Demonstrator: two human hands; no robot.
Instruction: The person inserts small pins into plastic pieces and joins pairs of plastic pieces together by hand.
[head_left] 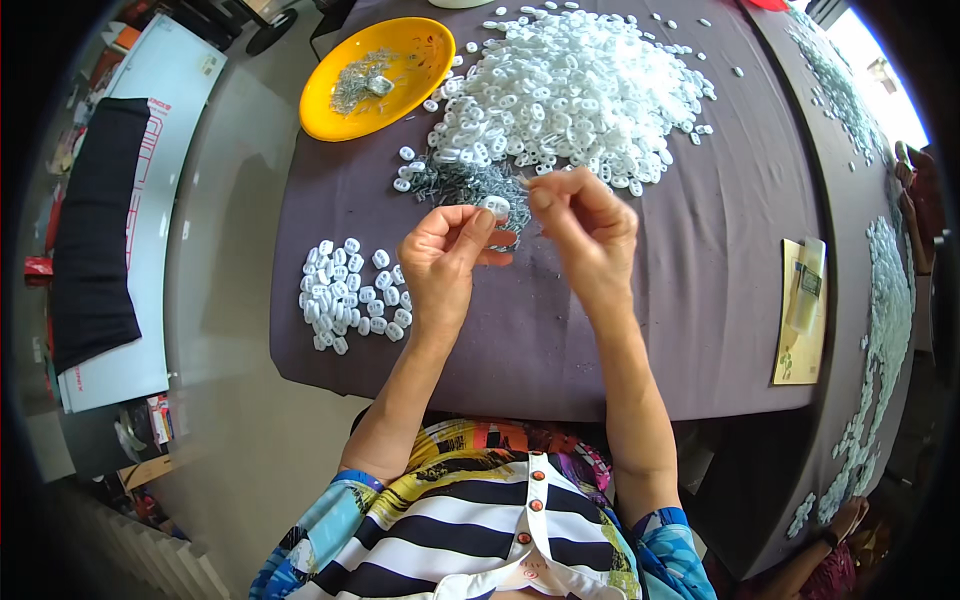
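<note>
My left hand (447,250) pinches a small white oval plastic piece (495,207) between thumb and fingers. To its right, my right hand (585,222) is closed in a pinch on a tiny pale item (523,181), too small to name. Just beyond both hands lies a heap of small grey metal pins (455,185). Behind that spreads a large pile of white oval plastic pieces (570,85). At the left of my left hand sits a loose group of similar white pieces (345,295) with dark marks on them.
A yellow plate (428,50) at the far left holds small clear bits and one white piece. On the right lie a tan card (788,350) and a clear bottle-like container (807,290). Another table (840,400) bears more white pieces, with a co-worker's hand (848,518) near it.
</note>
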